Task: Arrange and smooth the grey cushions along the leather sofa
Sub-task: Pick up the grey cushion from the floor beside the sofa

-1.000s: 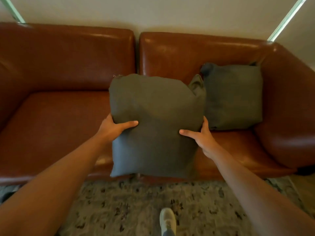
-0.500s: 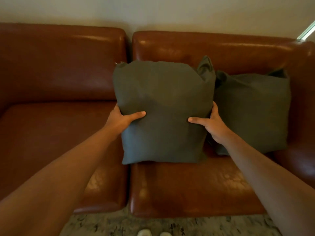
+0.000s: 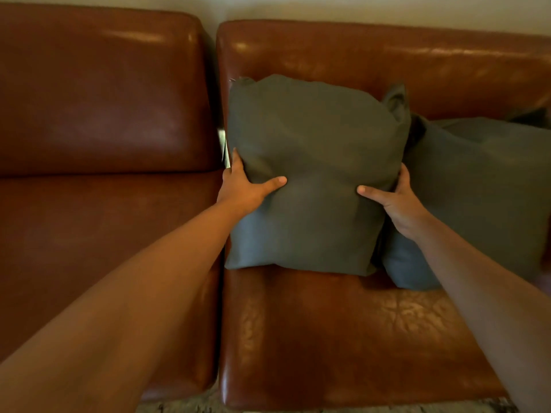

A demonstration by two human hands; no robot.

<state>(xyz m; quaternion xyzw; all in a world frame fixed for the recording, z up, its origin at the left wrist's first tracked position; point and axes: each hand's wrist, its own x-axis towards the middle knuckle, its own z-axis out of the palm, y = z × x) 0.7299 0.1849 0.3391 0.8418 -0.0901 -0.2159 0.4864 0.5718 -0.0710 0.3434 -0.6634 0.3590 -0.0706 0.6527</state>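
Grey cushion between both hands (second cushion cut off right)

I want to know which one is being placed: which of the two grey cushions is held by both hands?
The cushion on the left, standing against the backrest: left hand and right hand grip its sides. The other cushion lies untouched beside it.

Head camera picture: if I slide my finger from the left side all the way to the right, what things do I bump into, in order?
Empty sofa seat → left hand → cushion being held → right hand → second cushion, leaning at the right edge.
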